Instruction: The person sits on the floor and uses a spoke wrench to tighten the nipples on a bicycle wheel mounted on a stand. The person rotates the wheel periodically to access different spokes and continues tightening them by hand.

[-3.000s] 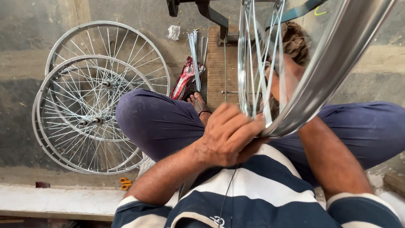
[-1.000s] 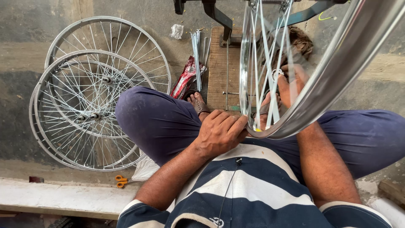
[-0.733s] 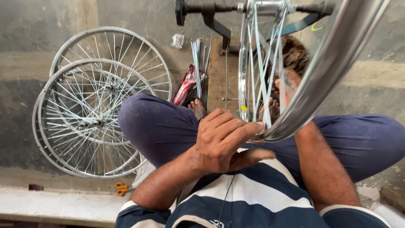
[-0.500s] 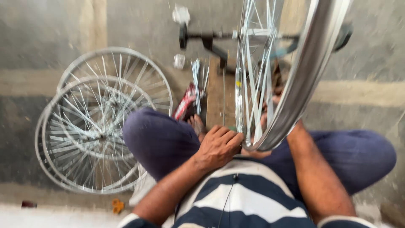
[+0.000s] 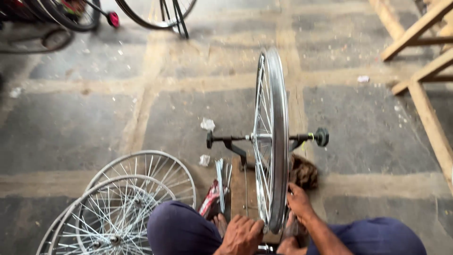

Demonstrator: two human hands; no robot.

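The left hand (image 5: 241, 235) sits low in the view with its knuckles up and its fingers curled around the lower edge of the wheel rim (image 5: 276, 141). The right hand (image 5: 299, 203) reaches in from the other side, its fingers bent against the rim's outer face, the forearm slanting down to the bottom edge; how tightly it grips is hard to tell through the blur. Both knees, in dark blue trousers (image 5: 181, 231), flank the wheel.

Half a second ago the view pointed down at the striped shirt and lap with the rim filling the right side. Now it has tilted up and forward: the shirt is gone, the whole wheel shows edge-on, and far more floor is in sight.

The rim is bright polished metal, a thin hoop laced with fine wire spokes, standing upright on a dark axle stand (image 5: 236, 144) with round knobs at each end, set on a narrow wooden board (image 5: 238, 189). Loose spokes (image 5: 220, 182) lie beside it. To the left two more spoked wheels (image 5: 127, 208) overlap flat on the floor. Farther off the rough grey stone floor (image 5: 94, 113) is scattered with paper scraps, pale wooden frames (image 5: 420, 52) stand at right, and bicycle tyres (image 5: 155, 12) show at the top.
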